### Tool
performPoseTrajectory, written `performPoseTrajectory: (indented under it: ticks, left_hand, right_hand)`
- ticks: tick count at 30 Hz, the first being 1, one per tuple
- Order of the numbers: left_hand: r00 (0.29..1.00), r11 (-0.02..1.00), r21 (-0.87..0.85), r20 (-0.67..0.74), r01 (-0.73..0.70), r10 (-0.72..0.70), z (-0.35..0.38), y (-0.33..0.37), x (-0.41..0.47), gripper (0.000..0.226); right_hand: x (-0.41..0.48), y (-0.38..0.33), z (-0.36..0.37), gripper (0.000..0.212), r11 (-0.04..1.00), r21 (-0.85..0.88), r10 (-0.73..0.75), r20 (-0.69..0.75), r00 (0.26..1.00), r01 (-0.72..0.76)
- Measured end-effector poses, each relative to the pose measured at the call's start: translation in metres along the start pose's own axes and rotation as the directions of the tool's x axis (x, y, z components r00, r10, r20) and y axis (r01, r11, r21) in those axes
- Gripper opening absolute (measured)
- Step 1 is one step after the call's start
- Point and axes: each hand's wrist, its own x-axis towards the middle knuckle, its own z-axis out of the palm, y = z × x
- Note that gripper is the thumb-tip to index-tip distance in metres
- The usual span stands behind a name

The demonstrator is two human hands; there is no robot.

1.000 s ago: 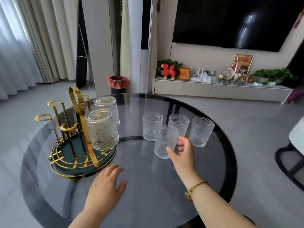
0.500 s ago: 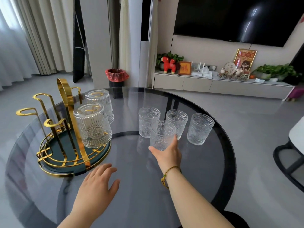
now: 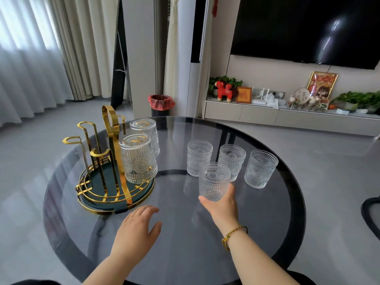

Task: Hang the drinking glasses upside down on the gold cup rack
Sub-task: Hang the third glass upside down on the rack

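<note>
The gold cup rack (image 3: 112,140) stands on a round dark-green tray (image 3: 107,199) at the left of the glass table (image 3: 267,212). Two embossed glasses hang upside down on it, a near one (image 3: 138,158) and a far one (image 3: 145,133); three gold hooks on its left side are bare. Three upright glasses stand in a row: left (image 3: 199,157), middle (image 3: 233,159), right (image 3: 260,168). My right hand (image 3: 221,204) is wrapped around the base of a fourth upright glass (image 3: 213,181) in front of them. My left hand (image 3: 136,229) rests flat on the table, fingers apart, just in front of the tray.
The round table has a black rim (image 3: 299,202). Beyond it are a bin with a red liner (image 3: 161,103), a low TV shelf (image 3: 287,116) with ornaments, and curtains (image 3: 41,58) at the left. A dark chair edge (image 3: 370,214) shows at the right.
My right hand has closed around the nearest glass and drawn it slightly toward me. The view has shifted a little; my left hand stays in place on the table.
</note>
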Motion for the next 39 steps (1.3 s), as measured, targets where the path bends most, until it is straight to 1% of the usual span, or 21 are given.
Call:
performPoseTrajectory:
  ticks: [2,5,7,9,10,11,13,16,18,19,22,24,26,27,28,30,31,35,37,39]
  left_hand:
    - [0.989,0.984,-0.167,-0.116,0.069,-0.089,-0.007,-0.001,-0.008,0.036]
    - [0.941,0.944,-0.324,-0.298,0.059,-0.161,-0.025,-0.002,-0.015,0.031]
    - [0.889,0.938,-0.347,-0.425,0.014,-0.17,-0.044,0.0,-0.013,0.029]
    - [0.822,0.955,-0.292,-0.555,-0.051,-0.126,-0.064,0.004,-0.008,0.029]
    - [0.801,0.962,-0.262,-0.591,-0.076,-0.098,-0.074,0.005,-0.006,0.034]
    - [0.798,0.969,-0.232,-0.599,-0.09,-0.07,-0.082,0.007,-0.004,0.042]
    - [0.816,0.986,-0.129,-0.578,-0.103,0.009,-0.094,0.007,0.003,0.054]
    - [0.86,0.988,0.079,-0.488,-0.129,0.152,-0.103,0.003,0.018,0.072]
    - [0.891,0.98,0.174,-0.424,-0.096,0.163,-0.105,-0.002,0.027,0.087]
    - [0.9,0.976,0.205,-0.411,-0.067,0.148,-0.106,-0.004,0.03,0.091]
    - [0.901,0.976,0.218,-0.421,-0.008,0.101,-0.108,-0.006,0.033,0.078]
    - [0.896,0.968,0.251,-0.424,-0.023,0.131,-0.11,-0.006,0.034,0.073]
    - [0.879,0.956,0.288,-0.439,-0.058,0.186,-0.114,-0.01,0.033,0.058]
    - [0.873,0.951,0.301,-0.441,-0.077,0.21,-0.116,-0.012,0.033,0.054]
    - [0.869,0.946,0.311,-0.438,-0.096,0.232,-0.12,-0.014,0.034,0.056]
    - [0.864,0.941,0.31,-0.426,-0.139,0.268,-0.126,-0.018,0.034,0.07]
    - [0.857,0.938,0.309,-0.429,-0.158,0.286,-0.129,-0.018,0.034,0.073]
    - [0.843,0.929,0.324,-0.435,-0.18,0.315,-0.135,-0.02,0.034,0.071]
    - [0.821,0.925,0.313,-0.454,-0.216,0.346,-0.135,-0.025,0.032,0.068]
    - [0.793,0.919,0.295,-0.477,-0.263,0.38,-0.136,-0.032,0.028,0.065]
  right_hand:
    - [-0.004,0.0,-0.003,0.072,1.0,0.016,-0.013,0.022,1.0,0.013]
    - [-0.011,-0.003,-0.008,0.068,0.998,0.066,-0.023,0.053,0.998,0.019]
    - [-0.014,-0.005,-0.011,0.064,0.994,0.096,-0.049,0.071,0.996,0.042]
    - [-0.015,-0.013,-0.014,0.063,0.991,0.111,-0.086,0.101,0.991,0.075]
    - [-0.015,-0.018,-0.016,0.063,0.99,0.111,-0.102,0.119,0.988,0.089]
    - [-0.013,-0.024,-0.018,0.065,0.989,0.102,-0.117,0.138,0.984,0.103]
    - [-0.009,-0.041,-0.019,0.066,0.988,0.059,-0.154,0.174,0.973,0.145]
    - [0.001,-0.068,-0.021,0.067,0.977,0.024,-0.213,0.196,0.957,0.213]
    - [0.009,-0.085,-0.023,0.071,0.97,0.009,-0.238,0.194,0.952,0.241]
    - [0.013,-0.093,-0.025,0.072,0.965,-0.009,-0.255,0.202,0.946,0.262]
    - [0.025,-0.116,-0.029,0.074,0.935,-0.113,-0.301,0.244,0.922,0.335]
    - [0.033,-0.133,-0.032,0.076,0.905,-0.178,-0.332,0.274,0.903,0.387]
    - [0.041,-0.152,-0.034,0.077,0.864,-0.244,-0.356,0.325,0.876,0.441]
    - [0.044,-0.163,-0.034,0.077,0.837,-0.283,-0.363,0.353,0.862,0.469]
    - [0.048,-0.174,-0.035,0.077,0.804,-0.327,-0.37,0.377,0.849,0.496]
    - [0.055,-0.195,-0.034,0.076,0.727,-0.416,-0.382,0.416,0.825,0.546]
    - [0.059,-0.206,-0.033,0.075,0.695,-0.448,-0.38,0.435,0.816,0.562]
    - [0.07,-0.245,-0.019,0.066,0.602,-0.512,-0.358,0.512,0.78,0.613]
    - [0.075,-0.259,-0.006,0.065,0.558,-0.519,-0.355,0.556,0.752,0.648]
    - [0.08,-0.271,0.008,0.067,0.543,-0.511,-0.352,0.581,0.733,0.666]
